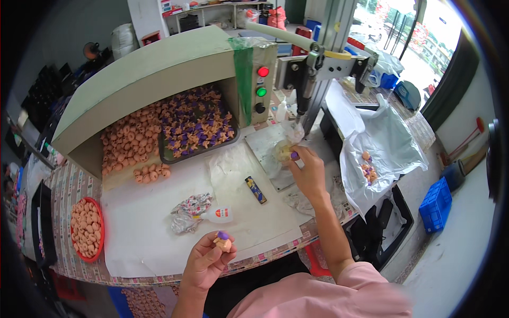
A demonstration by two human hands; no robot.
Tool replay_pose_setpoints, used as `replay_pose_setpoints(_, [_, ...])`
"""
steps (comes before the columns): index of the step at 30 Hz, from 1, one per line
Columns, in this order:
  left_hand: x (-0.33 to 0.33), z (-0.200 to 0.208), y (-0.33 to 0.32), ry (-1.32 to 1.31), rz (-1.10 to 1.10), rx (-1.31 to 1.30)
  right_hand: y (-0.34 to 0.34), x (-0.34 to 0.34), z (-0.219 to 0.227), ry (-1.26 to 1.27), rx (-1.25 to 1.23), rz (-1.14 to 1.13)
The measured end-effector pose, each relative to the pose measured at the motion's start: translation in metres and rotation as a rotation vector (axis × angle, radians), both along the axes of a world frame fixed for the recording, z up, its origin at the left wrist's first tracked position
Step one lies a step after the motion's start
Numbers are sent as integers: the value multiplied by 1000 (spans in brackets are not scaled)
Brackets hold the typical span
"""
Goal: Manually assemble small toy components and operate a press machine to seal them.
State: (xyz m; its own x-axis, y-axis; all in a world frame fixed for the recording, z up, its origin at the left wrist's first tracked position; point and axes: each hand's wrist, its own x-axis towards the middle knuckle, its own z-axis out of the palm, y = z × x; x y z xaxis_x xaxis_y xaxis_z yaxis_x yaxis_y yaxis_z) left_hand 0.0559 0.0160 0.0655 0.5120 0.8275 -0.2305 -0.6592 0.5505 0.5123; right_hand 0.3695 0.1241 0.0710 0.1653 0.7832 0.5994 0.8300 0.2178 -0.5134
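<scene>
"Which step are you on?"

"Seating, seemingly: your right hand (308, 170) pinches a purple piece (294, 156) at the clear fixture (282, 151) under the press (306, 87); your left hand (205, 261), apart, grips a purple-and-peach figurine (224, 244) near the tabletop's (61, 192) front edge."

"Next move?"

"Probably calls for aligning the piece, then withdrawing that hand."

Daylight enters at upper right, where the opening (432, 26) is washed out; the left wall (79, 32) is dim. The fisheye bends the table (61, 212), black closing the corners. The left hand (205, 259) looks fairly sharp; the shirt (318, 291) blurs rightward.
</scene>
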Motion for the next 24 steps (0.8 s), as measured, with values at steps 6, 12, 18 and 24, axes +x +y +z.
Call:
replay_pose_setpoints(6, [-6,-4,7,123,104,66,-74,90,71,-119,62,-449])
replay_pose_setpoints(12, [27,27,46,261,34,183,-107,144,68,-139,-180,-510])
replay_pose_setpoints(18, [101,35,119,541,-132,276,-122,91,91,75,26,-365])
replay_pose_setpoints(24, [190,-19,189,681,-60,550,-123,29,107,83,0,-67])
